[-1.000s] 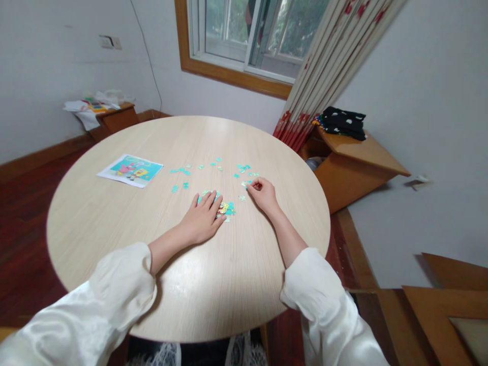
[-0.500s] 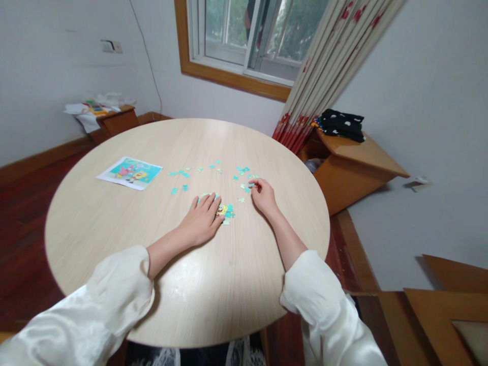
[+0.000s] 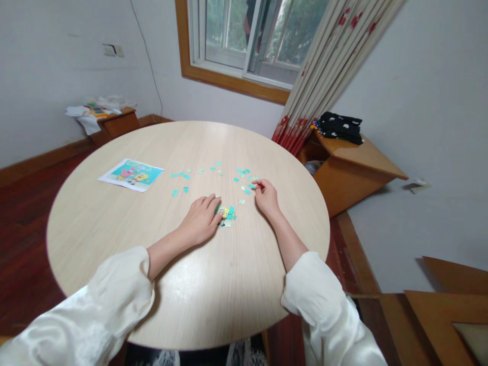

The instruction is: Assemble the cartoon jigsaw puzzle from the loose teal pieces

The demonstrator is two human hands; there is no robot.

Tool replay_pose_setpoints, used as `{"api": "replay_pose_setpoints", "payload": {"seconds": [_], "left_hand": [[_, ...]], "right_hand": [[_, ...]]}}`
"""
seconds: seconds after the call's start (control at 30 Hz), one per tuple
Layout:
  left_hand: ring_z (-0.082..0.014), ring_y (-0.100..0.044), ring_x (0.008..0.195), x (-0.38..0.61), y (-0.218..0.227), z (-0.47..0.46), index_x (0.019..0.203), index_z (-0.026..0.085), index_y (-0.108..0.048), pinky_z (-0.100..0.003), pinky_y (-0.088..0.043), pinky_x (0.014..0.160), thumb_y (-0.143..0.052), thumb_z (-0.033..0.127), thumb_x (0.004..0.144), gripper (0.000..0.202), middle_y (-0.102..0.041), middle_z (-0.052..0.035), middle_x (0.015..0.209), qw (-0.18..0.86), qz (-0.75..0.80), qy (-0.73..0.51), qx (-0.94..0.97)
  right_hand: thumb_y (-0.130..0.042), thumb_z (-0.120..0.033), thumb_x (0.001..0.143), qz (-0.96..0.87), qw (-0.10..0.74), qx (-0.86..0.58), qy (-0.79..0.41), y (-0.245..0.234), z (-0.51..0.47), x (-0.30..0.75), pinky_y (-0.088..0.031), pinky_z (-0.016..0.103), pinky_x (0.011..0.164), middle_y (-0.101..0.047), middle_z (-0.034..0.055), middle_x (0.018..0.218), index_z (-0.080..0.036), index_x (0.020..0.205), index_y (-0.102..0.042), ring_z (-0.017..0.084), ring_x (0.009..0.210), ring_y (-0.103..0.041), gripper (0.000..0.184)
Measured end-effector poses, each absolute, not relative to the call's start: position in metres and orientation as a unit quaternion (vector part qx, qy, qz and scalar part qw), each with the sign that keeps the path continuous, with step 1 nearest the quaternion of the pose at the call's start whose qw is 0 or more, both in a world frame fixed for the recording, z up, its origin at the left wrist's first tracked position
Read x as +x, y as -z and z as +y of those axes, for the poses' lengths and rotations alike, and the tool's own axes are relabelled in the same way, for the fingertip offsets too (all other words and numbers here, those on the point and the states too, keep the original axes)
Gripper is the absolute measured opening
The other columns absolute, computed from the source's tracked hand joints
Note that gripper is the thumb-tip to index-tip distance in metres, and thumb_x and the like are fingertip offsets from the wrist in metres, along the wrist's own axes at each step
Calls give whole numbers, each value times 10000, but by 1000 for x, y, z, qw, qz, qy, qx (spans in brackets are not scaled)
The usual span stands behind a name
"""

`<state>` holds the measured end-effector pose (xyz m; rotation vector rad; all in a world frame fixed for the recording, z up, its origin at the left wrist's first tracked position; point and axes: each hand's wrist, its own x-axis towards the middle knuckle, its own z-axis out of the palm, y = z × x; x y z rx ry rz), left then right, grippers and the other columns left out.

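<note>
My left hand [image 3: 200,218] lies flat over the partly joined jigsaw puzzle [image 3: 226,212], fingers stretched out and covering its left side. A yellow cartoon face and teal and pale green parts show beside the thumb. To the right, my right hand [image 3: 267,198] has thumb and forefinger pinched at a small teal puzzle piece [image 3: 252,186], partly hidden by the fingertips. Loose pieces [image 3: 244,173] lie scattered just beyond that hand, and a pale green piece [image 3: 242,202] rests between the two hands.
On the round wooden table [image 3: 213,300], a printed cartoon picture [image 3: 132,175] lies at the left. More loose pieces [image 3: 183,175] spread across the middle. Behind on the right stands a wooden cabinet [image 3: 351,173] with a black folded cloth [image 3: 340,127] on top.
My right hand has shifted very slightly, and a teal piece now shows more clearly at its fingertips. The left hand's fingers have drawn a little closer together on the puzzle.
</note>
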<state>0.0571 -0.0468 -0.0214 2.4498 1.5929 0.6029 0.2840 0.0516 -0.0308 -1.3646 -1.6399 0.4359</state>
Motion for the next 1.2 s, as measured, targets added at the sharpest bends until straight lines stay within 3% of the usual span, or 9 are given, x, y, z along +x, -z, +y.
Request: {"api": "replay_pose_setpoints", "payload": {"seconds": [0.3, 0.47, 0.63, 0.87, 0.97, 1.2], "left_hand": [[-289, -443, 1260, 56, 21, -46, 1274, 128, -497, -484, -342, 1061, -298, 378, 959, 448, -509, -176, 1353, 97, 533, -225, 810], [-296, -434, 1264, 54, 22, -44, 1266, 104, -496, -484, -336, 1069, -301, 357, 954, 446, -519, -188, 1332, 96, 537, -229, 806], [-289, -435, 1263, 55, 24, -44, 1254, 114, -499, -483, -331, 1072, -304, 365, 957, 435, -530, -180, 1314, 87, 533, -240, 806], [-286, -457, 1238, 53, 23, -40, 1245, 104, -507, -466, -336, 1068, -314, 348, 950, 428, -533, -180, 1309, 69, 550, -257, 792], [-283, -491, 1195, 48, 23, -35, 1225, 117, -519, -465, -361, 1042, -327, 350, 940, 416, -570, -164, 1265, 71, 565, -273, 776], [-281, -580, 1088, 41, 13, -28, 1101, 103, -597, -437, -412, 977, -315, 301, 905, 396, -662, -152, 1127, 87, 605, -293, 735]], "right_hand": [[-383, -80, 694, -587, 484, -638, -117, 43, 68, 312, -436, 438, 902, -608, 93, 904, -174, 900, -688, 216, 863, -563, 380], [-394, -89, 731, -629, 421, -645, -104, 43, 64, 308, -357, 514, 963, -622, 108, 1005, -190, 996, -707, 252, 1005, -556, 423], [-427, -219, 862, -730, 328, -595, -70, 35, 61, 296, -303, 524, 983, -592, 149, 1241, -217, 1150, -660, 291, 1170, -500, 370], [-314, -286, 963, -786, 211, -580, -49, 29, 67, 284, -187, 549, 1068, -519, 124, 1397, -217, 1255, -592, 276, 1336, -391, 409], [-289, -288, 976, -776, 210, -592, -57, 28, 67, 284, -174, 530, 1080, -553, 117, 1366, -205, 1213, -623, 259, 1312, -428, 418], [-319, -323, 977, -769, 257, -582, -64, 27, 66, 286, -206, 489, 1036, -653, 101, 1221, -208, 926, -718, 245, 1204, -517, 419]]}}
